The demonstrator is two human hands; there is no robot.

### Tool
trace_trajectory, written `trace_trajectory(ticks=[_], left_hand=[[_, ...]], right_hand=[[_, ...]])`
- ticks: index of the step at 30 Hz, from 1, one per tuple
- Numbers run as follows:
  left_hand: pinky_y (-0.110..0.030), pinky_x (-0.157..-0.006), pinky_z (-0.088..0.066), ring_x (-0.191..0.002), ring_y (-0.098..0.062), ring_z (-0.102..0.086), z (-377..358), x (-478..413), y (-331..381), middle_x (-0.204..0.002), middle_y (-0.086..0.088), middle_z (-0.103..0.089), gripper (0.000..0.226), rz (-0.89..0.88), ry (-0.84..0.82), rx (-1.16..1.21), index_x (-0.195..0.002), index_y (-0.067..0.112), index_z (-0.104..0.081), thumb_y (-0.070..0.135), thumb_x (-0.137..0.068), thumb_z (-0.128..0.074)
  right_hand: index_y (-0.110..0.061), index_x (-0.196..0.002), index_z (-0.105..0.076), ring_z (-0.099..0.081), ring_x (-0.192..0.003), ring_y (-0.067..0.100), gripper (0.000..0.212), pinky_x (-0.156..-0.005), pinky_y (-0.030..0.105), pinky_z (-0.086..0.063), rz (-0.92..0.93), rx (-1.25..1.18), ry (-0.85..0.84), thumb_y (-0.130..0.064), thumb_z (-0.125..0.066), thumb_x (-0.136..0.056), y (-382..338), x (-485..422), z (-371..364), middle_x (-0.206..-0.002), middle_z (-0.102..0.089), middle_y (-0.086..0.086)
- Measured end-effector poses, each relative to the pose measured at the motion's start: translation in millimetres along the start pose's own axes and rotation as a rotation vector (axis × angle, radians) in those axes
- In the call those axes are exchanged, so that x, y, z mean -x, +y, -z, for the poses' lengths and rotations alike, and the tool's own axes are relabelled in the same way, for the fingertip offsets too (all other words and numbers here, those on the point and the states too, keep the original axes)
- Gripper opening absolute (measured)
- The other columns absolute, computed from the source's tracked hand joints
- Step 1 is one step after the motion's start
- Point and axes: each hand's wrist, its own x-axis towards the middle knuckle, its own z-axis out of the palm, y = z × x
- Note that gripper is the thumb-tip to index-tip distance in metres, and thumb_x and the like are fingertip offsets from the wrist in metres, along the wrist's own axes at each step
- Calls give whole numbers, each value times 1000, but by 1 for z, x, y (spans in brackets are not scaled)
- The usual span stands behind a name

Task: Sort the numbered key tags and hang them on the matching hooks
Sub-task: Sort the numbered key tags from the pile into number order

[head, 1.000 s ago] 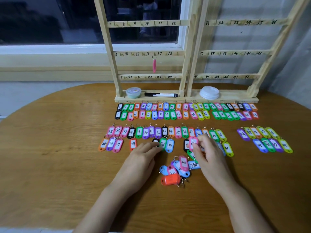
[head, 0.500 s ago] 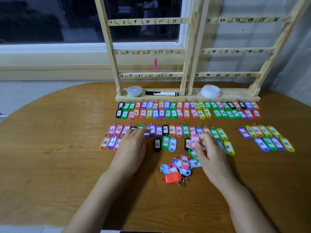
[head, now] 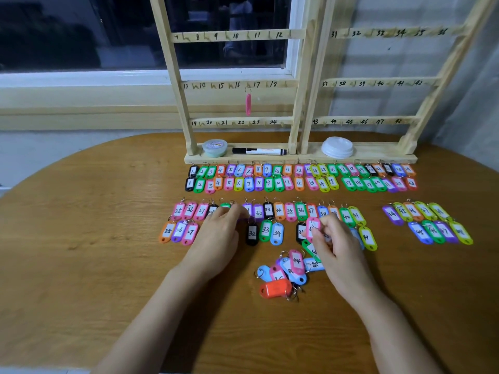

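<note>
The left hand (head: 216, 238) has slid away from the black 32 tag (head: 252, 233) toward the left edge of the tabletop (head: 81, 252). Its straight fingers (head: 235, 211) now lie flat across the 28-to-30 stretch of the row running 25 to 41 (head: 290, 211), touching the tags and gripping nothing. Blur makes it unclear whether it is nudging one into line or only steadying them.

The right hand (head: 340, 247) has hardly shifted. Its thumb and forefinger stay pinched on a pink tag (head: 313, 225), held just above the short row below; the number is unreadable.

So the work is still sorting: a gap is probably being tidied or opened for a tag. A loose heap (head: 283, 271) waits nearer the near edge, mid-table. On the rack (head: 178, 85) along the far edge, only one hung pink tag (head: 248, 103) shows, by hook 17, so hanging has barely begun.
</note>
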Motion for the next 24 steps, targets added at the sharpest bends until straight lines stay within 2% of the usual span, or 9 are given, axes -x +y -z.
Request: trace_trajectory(ticks=[4, 9, 12, 16, 20, 24], left_hand=[[-34, -88, -43, -109, -22, -50, 0, 2, -3, -115, -4, -57, 34, -66, 101, 56, -117, 20, -53, -1, -90, -48], [-14, -76, -45, -92, -1, -58, 8, 13, 23, -98, 11, -64, 15, -65, 244, 356, -100, 19, -62, 7, -91, -60], [-10, -70, -46, -87, 2, -60, 6, 24, 37, -89, 16, -65, 14, -84, 163, 415, -92, 21, -66, 8, -89, -64], [-5, -69, -42, -83, 8, -59, -10, 35, 45, -87, 13, -66, 17, -96, 64, 420, -90, 24, -67, 9, -85, -70], [-9, -71, -43, -84, 1, -59, -24, 35, 56, -94, 11, -64, 15, -165, 46, 324, -99, 21, -71, 12, -87, -68], [-29, -88, -44, -103, -16, -52, -39, 32, 77, -112, 3, -63, 20, -339, 37, 160, -110, 17, -70, 15, -93, -60]], right_hand=[[-29, -79, -43, -47, -63, 4, 23, -53, 13, -35, -70, -112, 5, -16, -54, -95, -3, -1, 0, -70, -45, -9], [-25, -83, -65, -62, -74, 4, 11, -64, 16, -48, -259, -446, 89, -15, -65, -89, -15, -5, 13, -77, -68, -6], [-25, -89, -66, -65, -80, -1, 12, -70, 13, -50, -337, -577, 115, -13, -67, -87, -22, -2, 27, -84, -71, -6], [-25, -91, -67, -66, -87, 3, 13, -79, 19, -50, -389, -580, 148, -13, -67, -87, -15, 15, 41, -92, -72, -3], [-27, -88, -68, -67, -85, 5, 15, -78, 17, -50, -406, -519, 188, -12, -67, -87, 1, 36, 47, -86, -73, -6], [-31, -85, -67, -66, -81, 3, 18, -74, 14, -50, -394, -472, 242, -12, -67, -87, 8, 46, 47, -81, -71, -10]])
